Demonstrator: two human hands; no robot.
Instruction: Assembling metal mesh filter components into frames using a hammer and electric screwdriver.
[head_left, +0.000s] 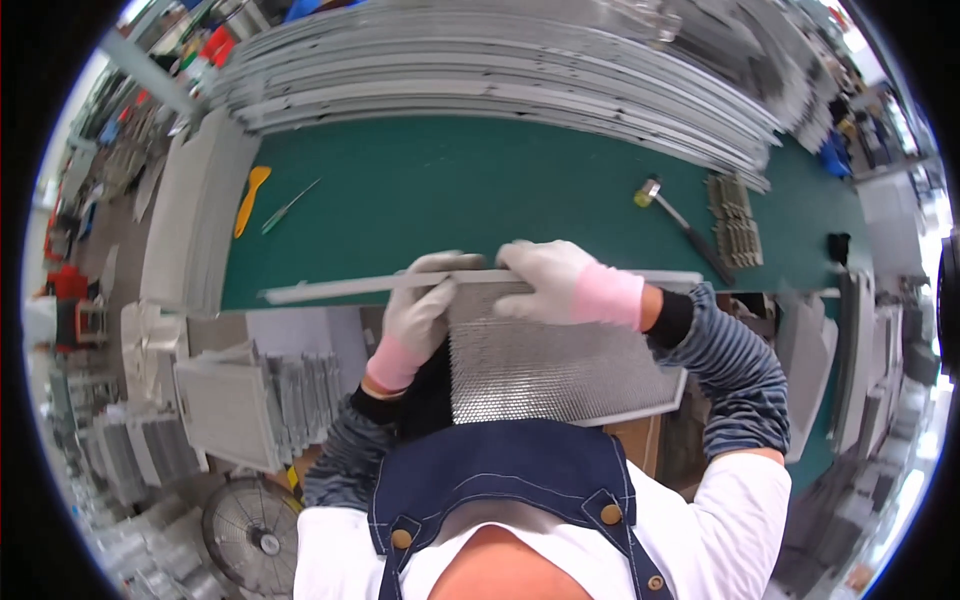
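A silvery honeycomb mesh panel (pixel 560 360) stands in front of my body, with light frame strips along its lower and right edges. Across its upper edge runs a long pale metal strip (pixel 330 289), which sticks out well past the panel on the left. My left hand (pixel 418 310), in a white glove with a pink cuff, is closed around the strip at the panel's upper left corner. Just to the right, my gloved right hand (pixel 550 285) grips the strip and panel edge from above, thumb on the near side and fingers over the top.
On the green tabletop (pixel 430 190) lie a yellow-handled tool (pixel 250 200), a screwdriver (pixel 290 206), a hammer (pixel 685 225) and metal brackets (pixel 735 220). Long metal profiles (pixel 480 85) are stacked at the back. Framed panels (pixel 230 405) and a fan (pixel 255 530) stand at lower left.
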